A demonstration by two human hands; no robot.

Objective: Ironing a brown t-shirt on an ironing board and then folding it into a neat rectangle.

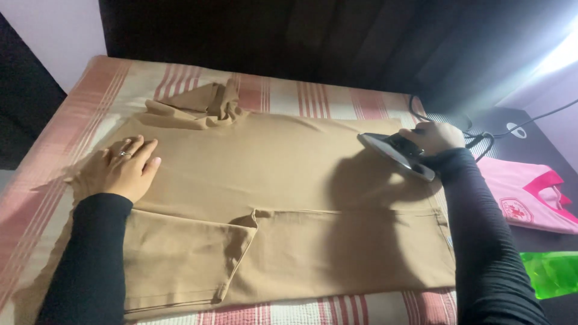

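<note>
Right hand was clenched round the handle of a dark iron, knuckles up, black ribbed sleeve running back toward the wearer. Iron was tipped, shiny soleplate partly showing, over the right edge of a tan garment. Its long axis ran roughly left-right across the bed, nose pointing left toward the cloth's middle, heel at the hand. Black cord looped off behind the wrist.

Left hand gripped nothing: lay flat, palm down, fingers spread, pressing the garment's left edge. Ring on one finger.

Garment: smooth matte woven cloth, laid flat, long axis left-right. Bunched folds at the far edge, a folded flap and seam lines on the near half. Iron and arm cast a heavy shadow over the right part.

Underneath, pink-and-cream striped cover, slightly textured. Off to the right on a dark surface: pink shirt with darker pink trim, and a translucent green plastic item, shape unclear.
</note>
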